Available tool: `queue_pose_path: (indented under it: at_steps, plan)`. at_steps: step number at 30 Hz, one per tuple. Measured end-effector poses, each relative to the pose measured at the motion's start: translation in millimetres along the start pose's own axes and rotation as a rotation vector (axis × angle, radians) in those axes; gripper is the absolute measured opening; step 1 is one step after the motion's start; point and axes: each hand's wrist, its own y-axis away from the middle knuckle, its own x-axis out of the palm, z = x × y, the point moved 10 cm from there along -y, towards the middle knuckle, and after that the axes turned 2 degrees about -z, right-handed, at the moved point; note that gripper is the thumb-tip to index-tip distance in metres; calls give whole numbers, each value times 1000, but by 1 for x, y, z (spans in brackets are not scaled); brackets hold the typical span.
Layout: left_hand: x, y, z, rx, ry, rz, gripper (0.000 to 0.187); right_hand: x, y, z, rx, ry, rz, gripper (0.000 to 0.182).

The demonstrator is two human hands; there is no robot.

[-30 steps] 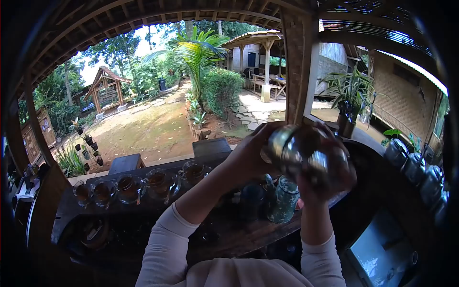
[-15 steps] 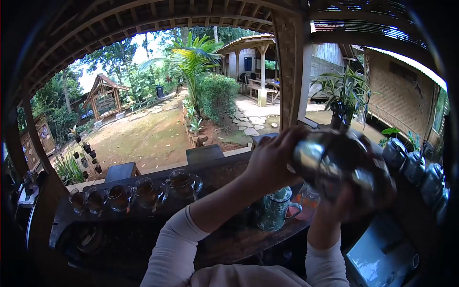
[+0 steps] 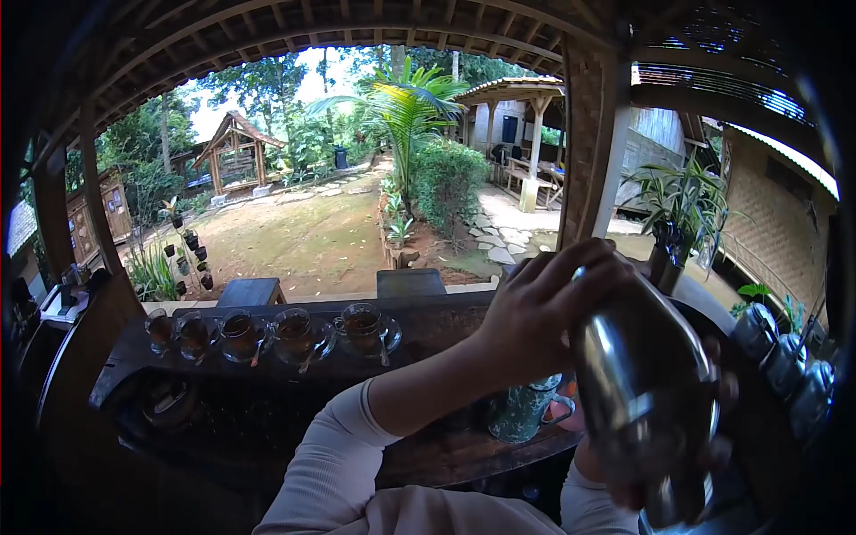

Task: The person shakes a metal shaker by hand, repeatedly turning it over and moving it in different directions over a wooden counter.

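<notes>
Both hands hold a large shiny metal canister (image 3: 637, 366), tilted and close to the camera. Its exact kind cannot be told. My left hand (image 3: 557, 299) wraps over its upper end. Lower down, my right hand (image 3: 727, 390) grips the far right side, mostly hidden by the metal, with blurred fingertips showing. Behind my left forearm stands a green speckled enamel jug (image 3: 520, 412) with a handle, partly covered. To the left, a row of several glass cups (image 3: 361, 325) with brown liquid lines the dark counter, saucers and spoons with them.
The dark wooden counter (image 3: 428, 446) curves around me. At the right stand several metal kettles (image 3: 785, 366); a potted plant (image 3: 673, 209) is near the post (image 3: 593, 134). Stools (image 3: 410, 283) stand beyond the counter, with a yard behind.
The canister has swung from a more sideways pose to a steeper one, and my right hand is lower. The view has turned left, so the cups appear farther right.
</notes>
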Motion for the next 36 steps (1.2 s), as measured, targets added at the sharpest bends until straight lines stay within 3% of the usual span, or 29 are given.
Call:
queue_pose_path:
  at_steps: [2,3,4,5,6,7,9,10,11,13,14,15,17,19,20,21,24,25,27,29,31,32,33,34,36]
  plan:
    - [-13,-2,-9,135,-95,-160,66,-31,11,-9,-217,342,-281,60]
    - [-2,-1,9,41,-119,-77,69,-39,18,-3,-323,519,-422,59]
    - [23,11,54,-280,49,88,74,-12,-13,-2,-442,728,-207,55]
    - [51,37,93,-598,222,250,78,-31,-7,-6,-515,1231,-497,49]
    - [65,56,115,-722,213,355,87,-29,-23,-10,-461,1158,-465,51]
    - [59,56,107,-722,204,352,87,-24,-36,-12,-414,1077,-441,53]
    - [30,35,65,-424,116,247,82,5,-21,8,-664,705,-250,54]
    - [17,25,41,-294,248,205,81,-32,2,-14,-330,341,-302,55]
    - [-1,13,11,-79,260,205,84,-28,2,-17,-320,332,-308,55]
    - [-21,8,0,101,604,144,87,1,0,-1,-435,502,-290,53]
    - [-11,18,27,-87,888,67,86,19,-2,10,-492,590,-277,53]
    - [-2,21,48,-282,1079,-63,71,37,-5,18,-552,676,-262,52]
    - [22,47,112,-668,1120,-291,57,43,-14,13,-739,1011,-190,50]
    - [41,80,139,-920,1307,-366,54,27,-29,-11,-581,978,-329,47]
    - [39,87,140,-864,1389,-424,57,38,-26,0,-700,995,-268,45]
    - [26,77,119,-881,1346,-439,53,70,-28,15,-777,706,-70,55]
    - [-10,48,69,-598,1226,-297,40,58,-22,-1,-735,841,-87,58]
    - [-12,47,71,-596,1221,-308,40,50,-19,-8,-708,910,-89,59]
    - [-13,50,90,-682,1140,-405,38,38,-12,-21,-645,1044,-96,62]
    - [5,81,134,-927,1128,-562,36,37,-5,-31,-569,1181,-108,65]
    - [1,99,141,-1068,1148,-539,35,36,-15,-29,-598,1073,-442,55]
    - [-4,102,139,-1070,1120,-616,36,39,-4,-21,-634,963,-510,48]
    - [-12,97,132,-1067,1112,-611,36,57,-4,-20,-587,1132,-214,51]
    - [-28,79,110,-898,1104,-507,38,51,14,-18,-322,1053,-363,57]
    - [-64,51,58,-615,1013,-394,42,62,16,-41,-289,979,-294,55]
